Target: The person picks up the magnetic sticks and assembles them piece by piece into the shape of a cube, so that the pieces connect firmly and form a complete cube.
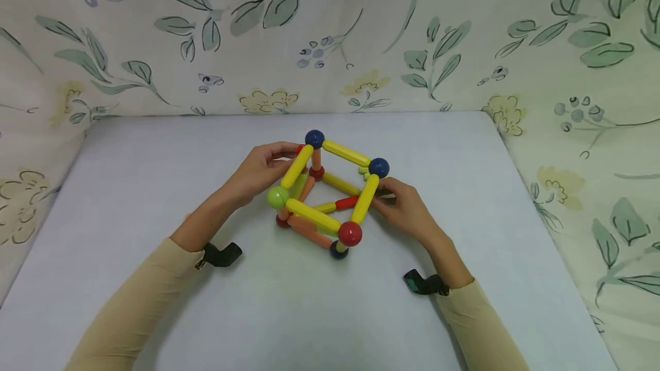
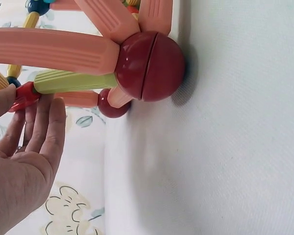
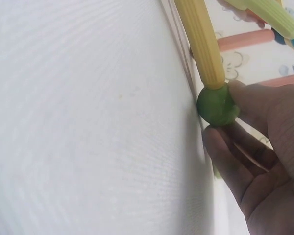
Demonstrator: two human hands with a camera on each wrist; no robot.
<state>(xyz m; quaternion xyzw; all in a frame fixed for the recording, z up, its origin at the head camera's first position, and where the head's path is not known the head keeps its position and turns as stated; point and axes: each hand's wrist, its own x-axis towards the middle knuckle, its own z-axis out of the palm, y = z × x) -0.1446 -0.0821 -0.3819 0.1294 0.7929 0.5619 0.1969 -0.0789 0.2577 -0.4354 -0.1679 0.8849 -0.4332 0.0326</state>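
A box-like frame of toy building rods and balls stands on the table, with several yellow rods (image 1: 313, 216) forming its top. Its top corners are two blue balls (image 1: 315, 139), a light green ball (image 1: 278, 197) and a red ball (image 1: 350, 233). At its left side my left hand (image 1: 260, 170) pinches the red end (image 2: 24, 95) of a light green rod (image 2: 73, 82), which meets a dark red ball (image 2: 151, 66). Across the frame, the thumb and fingers of my right hand (image 1: 407, 208) pinch a green ball (image 3: 217, 105) at the foot of a yellow rod (image 3: 201, 41).
Orange rods (image 1: 310, 231) and a dark blue ball (image 1: 338, 250) form part of the lower frame. The white table (image 1: 289, 314) stretches around it. A floral cloth (image 1: 330, 33) hangs behind. Black wrist cameras (image 1: 223, 255) are strapped near both sleeves.
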